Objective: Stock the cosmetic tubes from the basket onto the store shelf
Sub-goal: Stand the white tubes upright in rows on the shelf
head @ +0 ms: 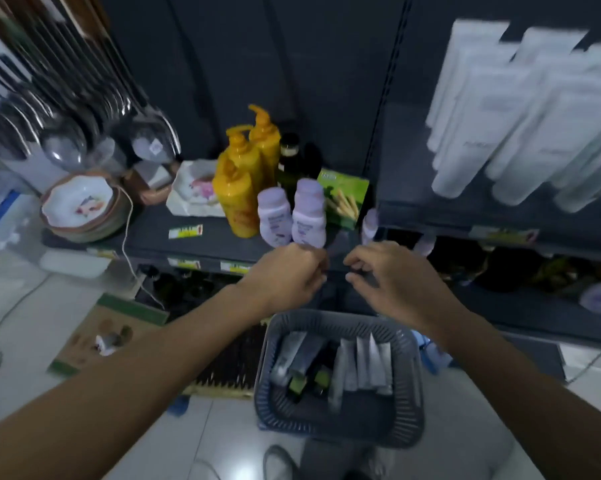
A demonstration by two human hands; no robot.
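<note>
Cosmetic tubes [364, 365] lie loose in the grey slatted basket [340, 424] at 6 o'clock in the view. Pale ones stand on end on its 3 o'clock side, and darker green-capped ones lean on its 9 o'clock side. Judged light, with soft squeezable bodies and smooth skins likely to slip. The best hold is probably a pinch across the stiffer cap end or the flat crimped seam, not the middle. Left hand [288, 275] and right hand [392, 275] hover near each other above the basket's 12 o'clock rim, at the front lip of the store shelf [174, 230]. Left fingers are tightly curled, right fingers loosely curled. Motion blur hides the gap between them, so whether either holds anything cannot be told. Lilac bottles [307, 216] stand just beyond the knuckles, and white tubes [520, 126] fill the shelf at 2 o'clock.
</note>
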